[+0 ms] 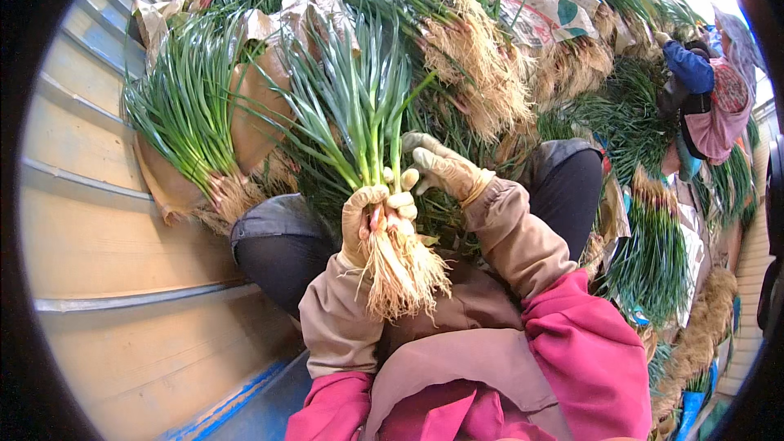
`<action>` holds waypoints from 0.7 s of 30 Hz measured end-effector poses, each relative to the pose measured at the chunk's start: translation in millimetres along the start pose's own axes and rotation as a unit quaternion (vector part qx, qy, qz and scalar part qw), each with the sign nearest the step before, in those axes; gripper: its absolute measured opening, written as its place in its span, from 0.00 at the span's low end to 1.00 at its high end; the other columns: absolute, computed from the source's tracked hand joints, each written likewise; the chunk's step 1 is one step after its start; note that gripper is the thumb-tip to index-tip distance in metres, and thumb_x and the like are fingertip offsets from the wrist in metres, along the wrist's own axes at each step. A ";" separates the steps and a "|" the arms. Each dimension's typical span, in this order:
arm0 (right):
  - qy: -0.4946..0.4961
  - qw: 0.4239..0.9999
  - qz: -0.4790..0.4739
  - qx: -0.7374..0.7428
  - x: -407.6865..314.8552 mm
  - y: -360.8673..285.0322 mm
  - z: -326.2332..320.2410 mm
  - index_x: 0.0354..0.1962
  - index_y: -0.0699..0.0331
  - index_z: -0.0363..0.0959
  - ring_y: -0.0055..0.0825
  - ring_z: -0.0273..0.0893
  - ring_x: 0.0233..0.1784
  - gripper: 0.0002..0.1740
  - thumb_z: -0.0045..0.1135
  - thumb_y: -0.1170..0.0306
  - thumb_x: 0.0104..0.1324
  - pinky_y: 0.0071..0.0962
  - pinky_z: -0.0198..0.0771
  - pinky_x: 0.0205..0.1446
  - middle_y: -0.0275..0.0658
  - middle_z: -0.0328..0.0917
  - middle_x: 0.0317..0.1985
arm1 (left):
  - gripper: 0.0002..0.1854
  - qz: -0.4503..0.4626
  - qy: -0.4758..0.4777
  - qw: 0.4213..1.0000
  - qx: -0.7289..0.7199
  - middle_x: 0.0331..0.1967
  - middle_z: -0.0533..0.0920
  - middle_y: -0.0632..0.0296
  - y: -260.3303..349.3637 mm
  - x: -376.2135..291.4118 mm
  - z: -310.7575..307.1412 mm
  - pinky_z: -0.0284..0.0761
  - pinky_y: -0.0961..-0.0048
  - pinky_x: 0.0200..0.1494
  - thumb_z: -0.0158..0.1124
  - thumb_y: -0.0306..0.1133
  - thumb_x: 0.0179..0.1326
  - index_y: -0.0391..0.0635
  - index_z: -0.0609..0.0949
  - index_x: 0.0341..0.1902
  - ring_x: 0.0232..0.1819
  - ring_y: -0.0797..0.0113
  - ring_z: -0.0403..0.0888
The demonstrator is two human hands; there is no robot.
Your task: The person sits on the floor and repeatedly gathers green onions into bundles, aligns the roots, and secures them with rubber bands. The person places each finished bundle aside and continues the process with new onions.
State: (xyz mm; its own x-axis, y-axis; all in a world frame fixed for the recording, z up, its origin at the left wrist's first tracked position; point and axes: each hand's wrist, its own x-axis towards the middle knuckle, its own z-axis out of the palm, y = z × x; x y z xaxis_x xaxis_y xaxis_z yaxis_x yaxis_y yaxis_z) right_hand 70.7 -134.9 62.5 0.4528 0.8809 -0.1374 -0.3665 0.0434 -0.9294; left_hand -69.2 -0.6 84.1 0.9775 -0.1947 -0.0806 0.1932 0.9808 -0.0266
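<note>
A bunch of green onions (373,135) is held upright in front of my chest, its pale roots hanging down and its green leaves fanned out upward. My left hand (373,211), in a cream-coloured glove, is closed round the white and reddish stem bases. Just right of the bunch, my right hand (444,168), gloved too, has its fingers apart and curved, with nothing seen in its grasp. Its fingertips are close to the stems; whether they touch is unclear. Another bunch of green onions (190,110) lies at the left on brown paper.
More rooty onion bundles (478,61) and paper sacks (545,9) are heaped ahead. A corrugated metal wall (135,220) runs along the left. At the upper right a person (713,92) works among the onions. Bundles (652,251) also lie at my right.
</note>
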 end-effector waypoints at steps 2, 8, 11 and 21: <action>-0.057 0.993 -0.007 0.106 4.7 22.8 8.7 0.60 0.61 0.54 0.20 0.71 0.38 0.37 0.51 0.48 0.62 0.20 0.68 0.29 0.32 0.72 0.45 | 0.14 -0.018 0.003 1.000 0.004 0.41 0.74 0.59 -1.7 4.2 -2.9 0.68 0.79 0.27 0.54 0.28 0.55 0.45 0.72 0.46 0.31 0.73 0.65; -0.022 0.989 0.034 0.144 -2.9 24.0 18.7 0.36 0.63 0.72 0.12 0.60 0.16 0.13 0.56 0.62 0.62 0.14 0.52 0.17 0.26 0.72 0.23 | 0.13 0.002 0.048 0.999 -0.023 0.37 0.75 0.53 1.8 -4.3 -12.0 0.66 0.79 0.26 0.55 0.28 0.53 0.46 0.74 0.44 0.26 0.74 0.66; -0.097 0.949 0.060 0.293 -14.8 8.2 19.2 0.26 0.59 0.67 0.10 0.54 0.11 0.10 0.57 0.65 0.61 0.13 0.49 0.13 0.25 0.66 0.18 | 0.14 0.028 0.045 0.999 0.010 0.33 0.73 0.54 -5.3 1.9 0.3 0.68 0.77 0.29 0.56 0.29 0.52 0.47 0.73 0.45 0.25 0.73 0.65; 0.170 0.970 -0.140 -0.109 -15.6 -31.2 -5.5 0.41 0.64 0.68 0.16 0.64 0.19 0.15 0.57 0.64 0.61 0.16 0.63 0.24 0.29 0.67 0.20 | 0.14 -0.003 0.006 1.000 0.004 0.32 0.73 0.53 5.0 3.0 -13.0 0.67 0.77 0.28 0.55 0.26 0.52 0.46 0.73 0.45 0.24 0.72 0.68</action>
State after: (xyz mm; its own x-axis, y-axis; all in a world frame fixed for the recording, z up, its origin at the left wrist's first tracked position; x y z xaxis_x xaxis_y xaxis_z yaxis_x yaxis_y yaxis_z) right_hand 79.5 -152.6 91.8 0.7644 0.6420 0.0595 -0.0277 0.1248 -0.9918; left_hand -66.4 3.6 70.7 0.9752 -0.2008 -0.0930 0.1999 0.9796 -0.0194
